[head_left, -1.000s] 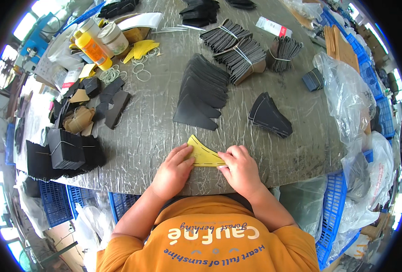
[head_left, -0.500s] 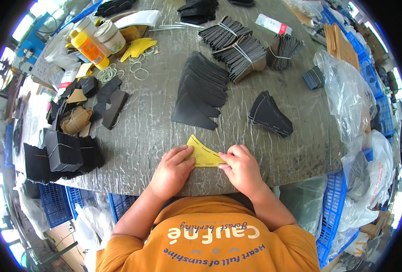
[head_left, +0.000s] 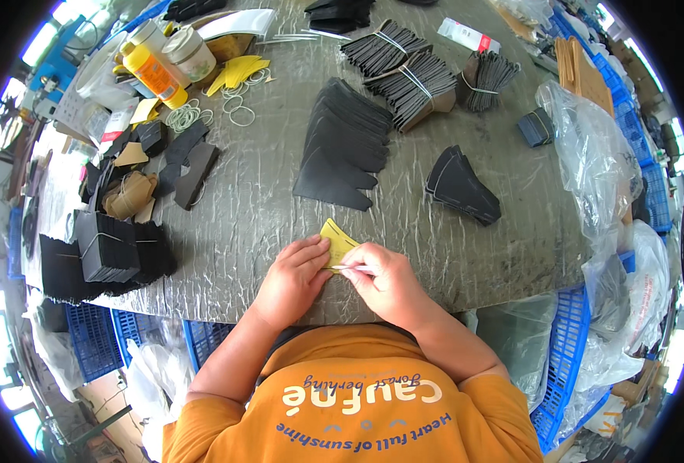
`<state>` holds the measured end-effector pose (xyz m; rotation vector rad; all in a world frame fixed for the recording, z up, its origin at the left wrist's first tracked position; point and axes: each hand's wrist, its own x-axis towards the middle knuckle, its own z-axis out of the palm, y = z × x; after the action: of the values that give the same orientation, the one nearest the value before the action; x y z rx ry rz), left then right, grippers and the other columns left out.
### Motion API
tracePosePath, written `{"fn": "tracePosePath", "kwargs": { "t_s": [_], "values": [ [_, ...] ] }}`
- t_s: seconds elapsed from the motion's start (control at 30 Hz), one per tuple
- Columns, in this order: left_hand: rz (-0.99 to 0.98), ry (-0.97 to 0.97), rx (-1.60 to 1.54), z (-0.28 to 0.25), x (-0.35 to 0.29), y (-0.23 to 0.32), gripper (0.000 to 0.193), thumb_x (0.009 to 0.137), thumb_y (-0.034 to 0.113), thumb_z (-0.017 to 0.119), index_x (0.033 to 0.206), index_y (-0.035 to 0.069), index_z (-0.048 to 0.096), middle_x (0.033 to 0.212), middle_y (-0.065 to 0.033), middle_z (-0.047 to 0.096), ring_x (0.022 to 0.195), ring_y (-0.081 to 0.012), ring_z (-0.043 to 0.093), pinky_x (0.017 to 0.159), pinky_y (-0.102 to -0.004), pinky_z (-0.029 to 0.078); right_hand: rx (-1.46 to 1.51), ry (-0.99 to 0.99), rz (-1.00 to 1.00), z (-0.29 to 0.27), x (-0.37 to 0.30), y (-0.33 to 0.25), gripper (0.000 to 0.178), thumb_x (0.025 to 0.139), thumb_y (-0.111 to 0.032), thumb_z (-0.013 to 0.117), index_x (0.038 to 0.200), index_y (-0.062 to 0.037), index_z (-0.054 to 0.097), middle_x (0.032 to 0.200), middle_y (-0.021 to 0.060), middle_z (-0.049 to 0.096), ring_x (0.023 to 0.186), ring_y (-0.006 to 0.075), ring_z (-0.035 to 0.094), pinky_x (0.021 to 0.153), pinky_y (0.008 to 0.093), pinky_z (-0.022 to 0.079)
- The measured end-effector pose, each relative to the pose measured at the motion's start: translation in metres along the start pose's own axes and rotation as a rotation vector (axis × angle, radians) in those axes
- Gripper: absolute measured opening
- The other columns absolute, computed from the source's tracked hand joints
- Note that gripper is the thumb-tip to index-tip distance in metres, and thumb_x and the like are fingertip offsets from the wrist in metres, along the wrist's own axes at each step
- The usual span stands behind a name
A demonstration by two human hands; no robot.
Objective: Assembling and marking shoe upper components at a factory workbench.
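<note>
A yellow curved template (head_left: 337, 241) lies on the table right in front of me. My left hand (head_left: 292, 279) rests on its left side, fingers together and pressing it down. In the fingertips of my right hand (head_left: 387, 282) is a thin white pen (head_left: 362, 268), pinched low across the template's lower part. That hand covers the template's right end. Whether anything lies under the template cannot be seen. Beyond my hands spreads a fan of dark curved pieces (head_left: 340, 150). A smaller stack of dark pieces (head_left: 462, 187) lies farther right.
Banded dark bundles (head_left: 415, 85) lie at the far middle. Banded black stacks (head_left: 109, 251) stand at left, near loose scraps (head_left: 195, 174). Rubber bands (head_left: 184, 117), a yellow bottle (head_left: 153, 73) and jars (head_left: 190, 54) sit far left. Clear plastic (head_left: 581, 162) drapes the right edge.
My right hand has moved left from the template's right tip onto its lower part, and the white pen now shows in its fingers. My left hand has stayed almost in place.
</note>
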<state>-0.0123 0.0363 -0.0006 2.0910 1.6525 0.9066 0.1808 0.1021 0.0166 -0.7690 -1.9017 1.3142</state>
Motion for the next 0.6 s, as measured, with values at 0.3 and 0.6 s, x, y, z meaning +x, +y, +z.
{"fn": "tracePosePath", "kwargs": {
  "t_s": [0.3, 0.6],
  "values": [
    [0.005, -0.015, 0.019, 0.001, 0.0, -0.002, 0.042, 0.074, 0.002, 0.077, 0.115, 0.0, 0.07, 0.126, -0.0148, 0.067, 0.121, -0.035, 0.061, 0.104, -0.0426, 0.05, -0.063, -0.076, -0.045, 0.007, 0.006, 0.009, 0.01, 0.089, -0.001, 0.069, 0.092, -0.003, 0.06, 0.084, 0.0181, 0.065, 0.076, 0.0375, 0.066, 0.064, 0.0405, 0.051],
    [0.032, -0.024, 0.046, -0.001, 0.001, -0.001, 0.034, 0.075, 0.002, 0.077, 0.108, -0.002, 0.071, 0.122, -0.0134, 0.068, 0.121, -0.0337, 0.061, 0.103, -0.0419, 0.05, -0.178, -0.003, 0.113, -0.055, -0.011, -0.006, 0.008, 0.088, 0.0, 0.068, 0.09, -0.0003, 0.06, 0.082, 0.0161, 0.068, 0.073, 0.0309, 0.07, 0.064, 0.0365, 0.054]
  ]
}}
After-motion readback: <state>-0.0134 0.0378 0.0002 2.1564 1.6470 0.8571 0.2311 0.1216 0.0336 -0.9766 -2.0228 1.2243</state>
